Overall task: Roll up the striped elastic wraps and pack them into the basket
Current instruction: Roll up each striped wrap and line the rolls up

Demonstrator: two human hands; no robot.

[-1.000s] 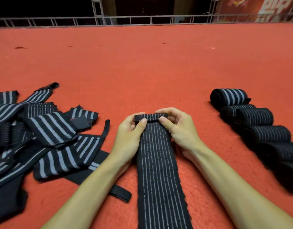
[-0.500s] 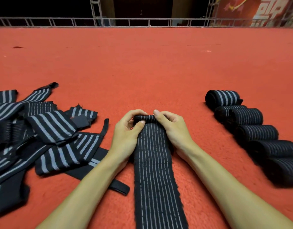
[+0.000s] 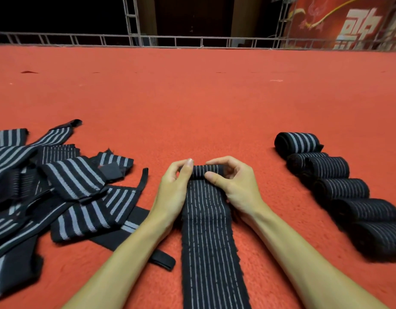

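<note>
Head view: left hand [image 3: 170, 192] and right hand [image 3: 235, 188] each pinch 1 end of the small roll [image 3: 207, 171] at the wrap's [image 3: 206, 241] far end, apparently to hold the coil tight and square, the remainder lying flat mid-carpet [image 3: 192, 97] towards its near edge; basket not in view.

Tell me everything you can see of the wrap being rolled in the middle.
The wrap is a black, woven-looking elastic strip with thin pale lengthwise stripes and frayed edges. It lies flat on the red carpet, running toward the camera. Its far end is rolled into a small cylinder, pinched by the left hand and right hand.
</note>
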